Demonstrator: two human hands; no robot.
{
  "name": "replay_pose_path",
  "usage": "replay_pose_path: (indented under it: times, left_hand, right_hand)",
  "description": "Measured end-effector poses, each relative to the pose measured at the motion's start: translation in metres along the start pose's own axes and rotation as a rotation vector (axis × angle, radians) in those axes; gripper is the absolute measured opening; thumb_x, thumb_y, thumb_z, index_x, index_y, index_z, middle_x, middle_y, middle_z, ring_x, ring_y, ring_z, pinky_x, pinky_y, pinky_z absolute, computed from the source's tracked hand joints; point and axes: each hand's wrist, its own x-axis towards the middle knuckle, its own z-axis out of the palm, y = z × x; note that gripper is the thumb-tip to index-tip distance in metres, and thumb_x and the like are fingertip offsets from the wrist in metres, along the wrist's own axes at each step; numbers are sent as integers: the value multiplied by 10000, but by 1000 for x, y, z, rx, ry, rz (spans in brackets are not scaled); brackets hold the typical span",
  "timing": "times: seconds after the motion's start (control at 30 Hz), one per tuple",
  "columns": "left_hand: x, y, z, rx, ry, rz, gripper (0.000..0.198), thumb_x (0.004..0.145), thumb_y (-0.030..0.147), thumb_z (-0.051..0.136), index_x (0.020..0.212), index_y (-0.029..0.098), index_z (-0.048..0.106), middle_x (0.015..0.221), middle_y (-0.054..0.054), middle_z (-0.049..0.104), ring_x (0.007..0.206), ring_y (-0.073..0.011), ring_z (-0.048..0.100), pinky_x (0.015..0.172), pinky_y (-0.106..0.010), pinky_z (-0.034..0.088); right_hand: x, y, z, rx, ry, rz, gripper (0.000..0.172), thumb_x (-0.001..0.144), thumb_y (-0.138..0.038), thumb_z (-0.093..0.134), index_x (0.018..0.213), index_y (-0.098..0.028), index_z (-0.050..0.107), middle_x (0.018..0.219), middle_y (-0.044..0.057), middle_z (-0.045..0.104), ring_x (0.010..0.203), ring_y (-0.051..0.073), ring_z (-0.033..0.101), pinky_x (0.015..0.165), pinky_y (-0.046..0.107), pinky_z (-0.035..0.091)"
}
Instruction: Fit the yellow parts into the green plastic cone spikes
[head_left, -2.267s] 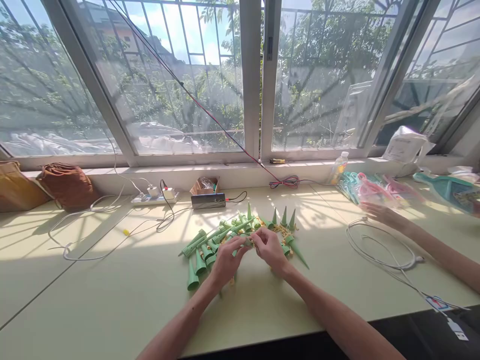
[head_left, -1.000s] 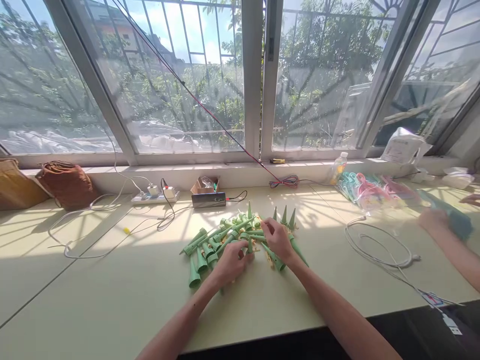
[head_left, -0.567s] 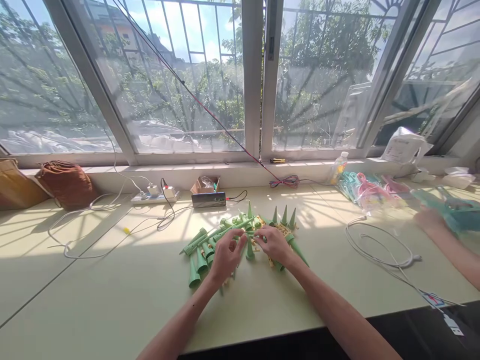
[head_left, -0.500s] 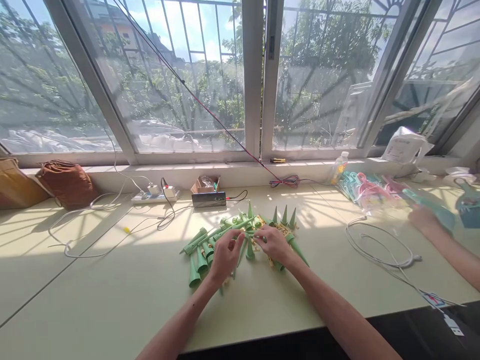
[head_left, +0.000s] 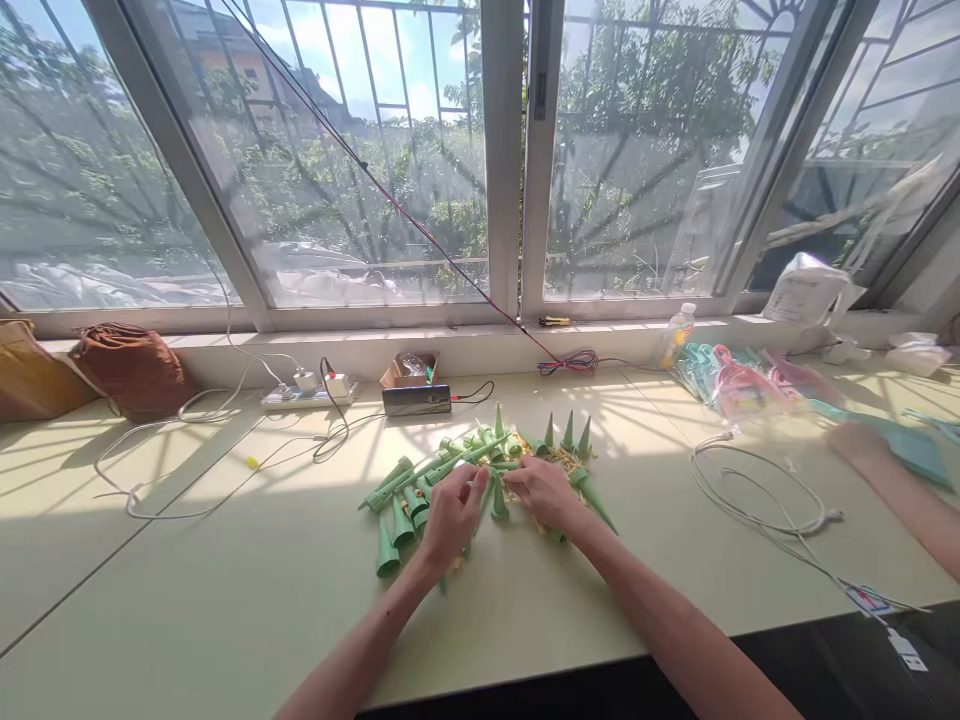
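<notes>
On the table my left hand (head_left: 452,508) is closed in a pinch at the middle of a heap of green plastic cones. My right hand (head_left: 546,490) faces it, thumb and fingers pressed together just right of the left fingertips. What either pinch holds is too small and covered to make out. Between the hands lies a slim green piece (head_left: 504,465), and below it stands a green cone (head_left: 499,503). Several hollow cones (head_left: 387,555) lie left of my left hand. Upright cones (head_left: 568,433) and small tan pieces (head_left: 568,461) are beyond my right hand.
At the right, another person's hand (head_left: 861,445) touches a teal flat item (head_left: 911,450). A white cable (head_left: 757,525) coils nearby. Behind the heap are a small open box (head_left: 410,372), a black device (head_left: 417,400) and a power strip (head_left: 307,397). A bottle (head_left: 677,337) stands by the window.
My right fingers have closed in slightly toward the left fingertips, and my left hand stays nearly still. At the right, the other person's hand has shifted a little rightward.
</notes>
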Motion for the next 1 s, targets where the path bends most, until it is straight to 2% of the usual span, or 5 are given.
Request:
replay_pose_path:
  times: [0.27,0.63,0.8,0.87,1.0]
  left_hand:
    - [0,0,1,16,-5,-3,396,952,465,429,767,160,600,654,3,540,492,-102,374,481,-224,287]
    - [0,1,1,49,4,19,424,952,483,417,735,167,598,596,14,513,480,-110,394,467,-227,292]
    - [0,4,-1,29,-13,43,380,947,455,448,800,157,634,690,-11,589,508,-104,431,486,-222,324]
    - [0,5,-1,22,-6,37,366,937,458,468,819,157,640,643,8,555,498,-101,412,485,-221,312]
    - [-1,3,-1,16,35,-5,353,921,471,494,814,162,626,496,69,350,455,-94,328,479,-221,255]
  right_hand:
    - [0,0,2,2,-7,11,220,939,-233,512,895,-217,727,802,14,532,701,119,489,565,251,205]
    - [0,1,5,31,58,0,108,891,-175,580,814,-186,656,811,30,587,724,149,545,589,246,260]
    - [0,0,4,83,89,-3,113,905,-161,557,817,-172,626,829,34,593,734,148,541,607,243,286]
    - [0,0,4,111,107,-3,132,922,-170,538,813,-169,613,824,32,585,729,145,533,603,239,291]
    - [0,1,5,191,184,-4,134,940,-169,508,838,-169,595,840,30,570,734,147,530,614,233,326]
